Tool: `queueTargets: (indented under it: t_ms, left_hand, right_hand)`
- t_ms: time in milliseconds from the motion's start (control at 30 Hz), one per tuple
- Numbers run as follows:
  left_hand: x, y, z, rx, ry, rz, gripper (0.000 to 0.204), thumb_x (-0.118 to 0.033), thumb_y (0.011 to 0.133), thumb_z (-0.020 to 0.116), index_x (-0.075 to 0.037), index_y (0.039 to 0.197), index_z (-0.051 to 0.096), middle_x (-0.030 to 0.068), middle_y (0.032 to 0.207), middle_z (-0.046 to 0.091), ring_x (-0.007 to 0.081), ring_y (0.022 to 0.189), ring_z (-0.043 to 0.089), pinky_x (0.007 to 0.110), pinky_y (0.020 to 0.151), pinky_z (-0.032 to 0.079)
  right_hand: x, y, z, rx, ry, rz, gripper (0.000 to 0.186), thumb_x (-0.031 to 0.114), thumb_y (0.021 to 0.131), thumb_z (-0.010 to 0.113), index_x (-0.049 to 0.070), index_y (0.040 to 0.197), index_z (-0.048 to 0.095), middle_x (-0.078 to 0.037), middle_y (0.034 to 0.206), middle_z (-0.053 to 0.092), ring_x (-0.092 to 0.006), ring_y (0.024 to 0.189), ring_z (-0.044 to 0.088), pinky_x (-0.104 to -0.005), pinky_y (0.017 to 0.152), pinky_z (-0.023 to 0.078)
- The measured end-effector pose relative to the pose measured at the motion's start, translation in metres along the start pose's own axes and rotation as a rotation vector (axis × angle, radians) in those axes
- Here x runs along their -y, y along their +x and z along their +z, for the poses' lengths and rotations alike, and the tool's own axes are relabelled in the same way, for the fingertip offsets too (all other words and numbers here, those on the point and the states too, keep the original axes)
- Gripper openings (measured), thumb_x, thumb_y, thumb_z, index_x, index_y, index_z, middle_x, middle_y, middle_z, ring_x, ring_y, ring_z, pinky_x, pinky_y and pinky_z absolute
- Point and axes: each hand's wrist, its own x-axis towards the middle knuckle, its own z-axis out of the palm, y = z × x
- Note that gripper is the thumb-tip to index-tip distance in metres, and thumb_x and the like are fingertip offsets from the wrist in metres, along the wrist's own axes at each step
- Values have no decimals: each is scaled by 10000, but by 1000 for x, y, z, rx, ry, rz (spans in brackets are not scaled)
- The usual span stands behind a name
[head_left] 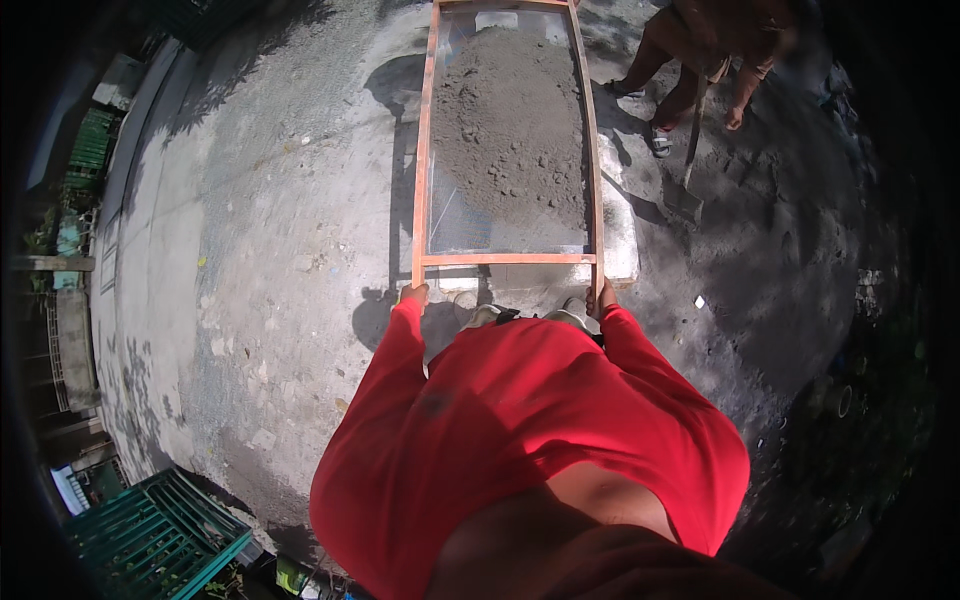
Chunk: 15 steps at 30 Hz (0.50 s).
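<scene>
A long sand sieve (pixel 508 259) with an orange-brown wooden frame and fine mesh stretches away in front of me. Grey sand (pixel 508 120) with small lumps covers most of its mesh, and the near left part of the mesh shows bare. My left hand (pixel 414 293) is closed round the left handle end of the frame. Round the right handle end, my right hand (pixel 602 295) is closed too. Both arms reach forward in red sleeves. The far end of the sieve runs out of the picture at the top.
At the upper right stands another person (pixel 690 50) with a shovel (pixel 684 200), its blade on dark, sandy ground. A pale slab (pixel 620 235) shows under the sieve's right side. Green metal bars (pixel 160 535) stand at the lower left. Grey concrete ground (pixel 270 260) spreads leftward.
</scene>
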Motion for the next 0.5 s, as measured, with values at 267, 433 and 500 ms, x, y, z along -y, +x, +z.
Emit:
queueTargets:
  t_ms: [267,433,500]
  left_hand:
    - [9,29,17,40,-78,38,188,-198,694,522,-17,654,492,50,508,488,148,398,453,296,381,344]
    - [0,50,40,68,-122,63,211,-187,697,530,21,720,504,62,540,496,160,433,484,289,430,407]
    - [-8,44,47,88,-166,73,213,-172,701,528,34,745,500,60,537,488,161,434,485,278,436,414]
  right_hand:
    - [17,-11,8,-80,-4,-26,472,601,694,287,175,507,368,22,414,317,-130,347,274,-263,350,192]
    - [50,-27,10,-184,-93,-84,470,599,705,259,170,544,360,25,428,269,-129,385,250,-266,391,183]
    - [64,-35,10,-185,-143,-133,472,594,714,250,159,575,371,23,441,287,-131,387,257,-268,391,187]
